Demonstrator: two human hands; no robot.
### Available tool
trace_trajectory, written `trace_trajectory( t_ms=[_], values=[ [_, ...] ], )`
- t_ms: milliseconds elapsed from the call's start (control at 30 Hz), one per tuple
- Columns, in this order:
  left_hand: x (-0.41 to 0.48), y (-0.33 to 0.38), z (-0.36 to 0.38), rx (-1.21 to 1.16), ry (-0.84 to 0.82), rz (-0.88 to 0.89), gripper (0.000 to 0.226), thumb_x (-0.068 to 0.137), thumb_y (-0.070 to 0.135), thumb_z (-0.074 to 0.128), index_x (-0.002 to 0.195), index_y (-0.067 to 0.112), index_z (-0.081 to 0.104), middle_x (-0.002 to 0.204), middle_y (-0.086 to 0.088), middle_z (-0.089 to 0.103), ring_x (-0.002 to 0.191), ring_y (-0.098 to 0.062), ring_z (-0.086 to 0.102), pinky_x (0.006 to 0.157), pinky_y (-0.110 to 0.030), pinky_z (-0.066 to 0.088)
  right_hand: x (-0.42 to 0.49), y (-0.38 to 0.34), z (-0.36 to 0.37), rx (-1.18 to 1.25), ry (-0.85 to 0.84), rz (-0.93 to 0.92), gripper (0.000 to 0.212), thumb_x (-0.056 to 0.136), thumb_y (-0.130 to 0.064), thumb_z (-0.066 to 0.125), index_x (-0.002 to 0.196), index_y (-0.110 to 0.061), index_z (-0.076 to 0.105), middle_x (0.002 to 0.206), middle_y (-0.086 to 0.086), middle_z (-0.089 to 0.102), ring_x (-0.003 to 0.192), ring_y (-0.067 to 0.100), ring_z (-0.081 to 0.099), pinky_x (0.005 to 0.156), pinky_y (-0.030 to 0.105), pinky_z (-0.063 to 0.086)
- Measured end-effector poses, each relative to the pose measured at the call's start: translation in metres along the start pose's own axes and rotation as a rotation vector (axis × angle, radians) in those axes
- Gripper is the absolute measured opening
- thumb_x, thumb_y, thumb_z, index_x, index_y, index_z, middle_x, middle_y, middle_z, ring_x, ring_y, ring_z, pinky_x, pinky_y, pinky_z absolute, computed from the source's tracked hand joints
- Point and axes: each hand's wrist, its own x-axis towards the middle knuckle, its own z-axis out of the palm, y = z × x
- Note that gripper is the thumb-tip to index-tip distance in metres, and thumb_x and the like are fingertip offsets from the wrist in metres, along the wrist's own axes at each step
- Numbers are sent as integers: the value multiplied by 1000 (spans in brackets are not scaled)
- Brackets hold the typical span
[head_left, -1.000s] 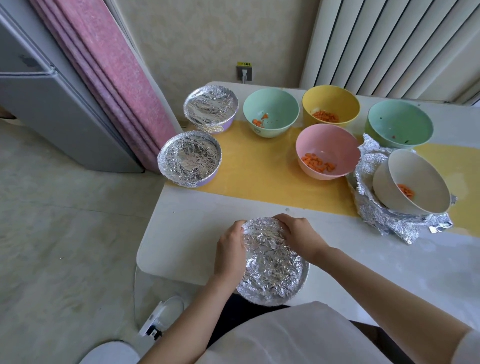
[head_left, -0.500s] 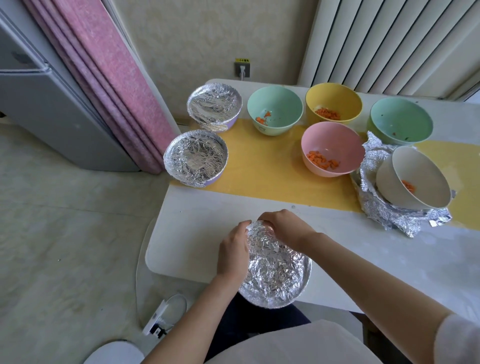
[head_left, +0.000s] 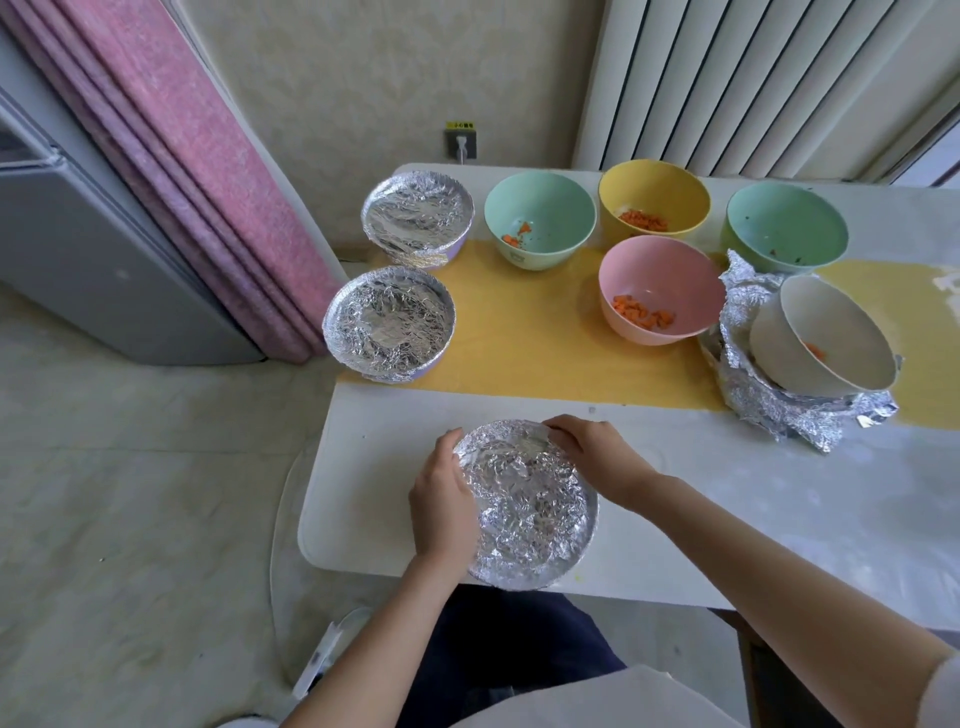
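Bare left hand (head_left: 441, 504), bare right hand (head_left: 602, 457); white sleeve (head_left: 943, 686); white top (head_left: 597, 701); dark navy trousers (head_left: 509, 654)

This is looking like a home kitchen or dining corner. A grey fridge (head_left: 78, 244) is standing at the left beside a pink curtain (head_left: 208, 182). A white radiator (head_left: 753, 83) and a wall socket (head_left: 461, 146) are lining the patterned wall. A white table (head_left: 779, 493) is carrying a yellow mat (head_left: 519, 343), a pink bowl (head_left: 655, 267) holding chopped carrot (head_left: 641, 313), and a foiled bowl (head_left: 524, 504) sitting at its near edge.
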Motion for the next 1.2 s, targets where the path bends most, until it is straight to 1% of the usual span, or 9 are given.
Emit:
trace_trajectory(
  t_ms=[133,200,300,400,567,733,833,1033,1200],
  values=[
    [-6,-4,-4,58,-117,-9,36,97,7,35,129,18,46,133,2,51,106,-25,56,76,-32,39,5,-1,9,-12,26,12,28,100,-18,42,119,-8,60,106,10,69,94,26,63,77,25,41],
    [-1,-9,-6,94,-205,-13,34,99,14,32,131,19,42,136,4,45,108,-23,54,74,-29,38,7,-2,12,-83,-7,23,28,101,-16,40,122,-12,57,105,12,69,93,27,63,80,32,46],
    [13,-10,-6,-5,-272,85,34,100,19,34,133,15,42,136,1,46,119,-19,49,90,-27,38,10,-9,12,-140,-14,24,32,102,-17,36,130,-13,50,119,12,63,106,29,60,88,35,46],
    [29,-8,-1,-81,-319,159,33,99,15,39,130,12,50,126,-5,57,112,-20,55,92,-25,40,13,-20,14,-87,36,-15,35,101,-19,37,133,-11,48,128,9,59,113,27,57,90,32,41],
    [37,-9,8,-70,-332,175,30,97,9,41,119,15,62,83,-15,67,77,-29,63,63,-25,41,20,-24,24,-75,37,-12,28,100,-18,41,121,-11,59,104,13,68,92,30,62,77,34,45],
    [33,-9,11,-40,-255,210,29,95,3,44,115,14,62,91,-12,70,84,-27,66,70,-38,53,26,-30,16,-279,-74,6,17,93,-3,43,101,-10,56,75,8,54,69,26,50,60,31,36],
    [31,-13,13,-34,-233,212,17,94,4,45,105,10,56,90,-12,69,86,-30,65,67,-44,51,31,-38,15,-290,-137,-17,16,92,-2,42,84,-15,46,77,9,59,68,26,52,62,35,42],
    [31,-11,11,-24,-240,235,4,95,6,46,94,10,48,70,-5,57,69,-30,59,53,-33,36,32,-37,18,-270,-80,-24,16,88,0,47,80,-13,50,71,3,54,64,23,45,55,31,31],
    [33,-10,12,-120,-214,278,3,93,8,52,92,8,55,91,0,48,81,-19,52,72,-27,41,24,-32,21,-279,0,-22,12,93,-7,47,91,-15,56,72,2,49,65,24,44,58,30,29]
  ],
)
